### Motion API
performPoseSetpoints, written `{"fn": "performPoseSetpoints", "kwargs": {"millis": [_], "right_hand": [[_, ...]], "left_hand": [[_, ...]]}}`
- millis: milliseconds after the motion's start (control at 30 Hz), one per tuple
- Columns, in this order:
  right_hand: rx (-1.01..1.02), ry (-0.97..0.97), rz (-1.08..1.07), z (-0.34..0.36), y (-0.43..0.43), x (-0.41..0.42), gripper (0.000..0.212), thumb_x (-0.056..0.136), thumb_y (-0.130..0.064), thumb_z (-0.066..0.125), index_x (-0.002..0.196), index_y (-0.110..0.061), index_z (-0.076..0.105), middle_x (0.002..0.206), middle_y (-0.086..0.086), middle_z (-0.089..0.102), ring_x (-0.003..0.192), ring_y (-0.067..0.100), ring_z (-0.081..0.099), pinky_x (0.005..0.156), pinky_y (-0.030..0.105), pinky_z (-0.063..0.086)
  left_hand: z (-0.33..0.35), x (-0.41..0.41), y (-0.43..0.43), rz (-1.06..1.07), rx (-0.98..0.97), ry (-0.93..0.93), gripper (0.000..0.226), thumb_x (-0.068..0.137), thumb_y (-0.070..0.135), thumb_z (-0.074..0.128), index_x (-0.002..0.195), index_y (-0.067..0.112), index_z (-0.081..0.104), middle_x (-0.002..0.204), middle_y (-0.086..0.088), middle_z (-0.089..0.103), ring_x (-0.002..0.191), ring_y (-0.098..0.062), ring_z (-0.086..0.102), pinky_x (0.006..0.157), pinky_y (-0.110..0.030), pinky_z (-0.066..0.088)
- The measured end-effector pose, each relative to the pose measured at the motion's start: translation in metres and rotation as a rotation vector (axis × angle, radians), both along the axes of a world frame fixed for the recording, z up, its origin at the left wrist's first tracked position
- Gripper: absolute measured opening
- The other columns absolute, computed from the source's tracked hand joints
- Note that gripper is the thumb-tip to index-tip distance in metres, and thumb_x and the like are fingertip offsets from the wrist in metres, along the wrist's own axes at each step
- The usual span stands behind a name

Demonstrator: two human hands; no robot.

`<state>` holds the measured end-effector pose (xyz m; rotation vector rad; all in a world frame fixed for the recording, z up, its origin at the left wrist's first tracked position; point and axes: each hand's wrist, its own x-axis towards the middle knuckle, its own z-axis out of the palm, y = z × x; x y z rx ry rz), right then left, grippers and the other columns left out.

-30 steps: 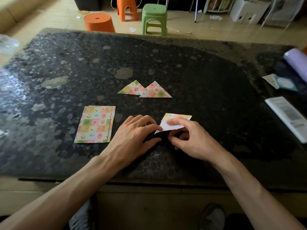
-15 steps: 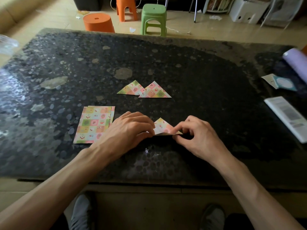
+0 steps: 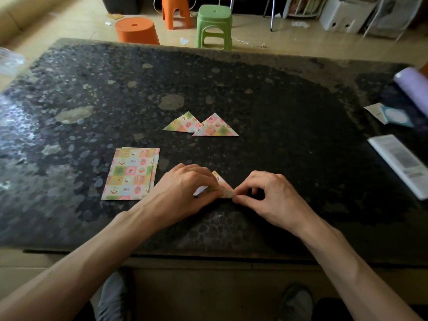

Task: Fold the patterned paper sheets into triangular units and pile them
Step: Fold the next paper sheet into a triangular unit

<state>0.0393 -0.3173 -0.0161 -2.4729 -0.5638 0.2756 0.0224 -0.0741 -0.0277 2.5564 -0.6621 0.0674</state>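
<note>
– Near the front edge of the table (image 3: pixel 289 107), where's the half-folded sheet (image 3: pixel 221 183)?
– Left hand (image 3: pixel 185 191) grips its left side, and right hand (image 3: pixel 271 195) pinches its right corner. Flat sheets (image 3: pixel 132 173) lie just left, with finished triangles (image 3: pixel 201 126) beyond. Print on the booklet (image 3: pixel 403 163) is too blurred to read.

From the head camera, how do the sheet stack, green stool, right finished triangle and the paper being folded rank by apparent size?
1. sheet stack
2. green stool, shrunk by distance
3. right finished triangle
4. paper being folded, partly covered
</note>
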Motion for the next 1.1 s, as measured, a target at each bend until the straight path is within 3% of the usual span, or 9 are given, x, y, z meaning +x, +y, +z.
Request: {"fn": "performPoseSetpoints", "kwargs": {"millis": [333,600,767,933,1100], "right_hand": [[-0.023,0.039,-0.106,-0.002,0.004,-0.002,0.016,0.094,-0.051,0.068,0.094,-0.036,0.074,0.089,-0.017,0.062,0.084,-0.001,0.058,0.069,0.017,0.042],[-0.066,0.009,-0.176,-0.006,0.014,-0.005,0.016,0.095,-0.048,0.068,0.088,-0.033,0.068,0.086,-0.014,0.057,0.083,0.002,0.053,0.068,0.019,0.039],[-0.109,0.002,-0.23,-0.008,0.019,-0.006,0.019,0.095,-0.049,0.066,0.088,-0.032,0.066,0.087,-0.014,0.055,0.083,0.003,0.053,0.067,0.021,0.041],[-0.124,0.023,-0.235,-0.006,0.02,-0.005,0.019,0.096,-0.048,0.066,0.088,-0.031,0.065,0.088,-0.013,0.054,0.086,0.004,0.053,0.07,0.023,0.045],[-0.145,0.007,-0.249,-0.006,0.023,-0.006,0.018,0.095,-0.047,0.067,0.086,-0.032,0.063,0.088,-0.014,0.053,0.088,0.004,0.053,0.072,0.024,0.047]], "left_hand": [[-0.014,0.003,-0.006,0.261,-0.01,0.001,0.04,0.086,0.063,0.064,0.083,0.024,0.076,0.102,0.014,0.061,0.098,-0.009,0.051,0.081,-0.035,0.047],[-0.016,0.003,-0.007,0.357,0.034,0.02,0.041,0.08,0.07,0.064,0.077,0.03,0.071,0.101,0.016,0.054,0.102,-0.008,0.042,0.082,-0.03,0.037],[-0.013,0.003,-0.007,0.408,0.067,0.043,0.037,0.077,0.075,0.065,0.071,0.04,0.055,0.101,0.017,0.048,0.102,-0.005,0.036,0.081,-0.029,0.03],[-0.013,0.002,-0.008,0.444,0.116,0.032,0.05,0.075,0.079,0.06,0.082,0.032,0.075,0.103,0.014,0.05,0.106,-0.012,0.043,0.084,-0.03,0.033],[-0.014,0.004,-0.009,0.471,0.135,0.038,0.054,0.073,0.081,0.058,0.086,0.032,0.077,0.105,0.012,0.054,0.109,-0.013,0.045,0.084,-0.028,0.032]]}}
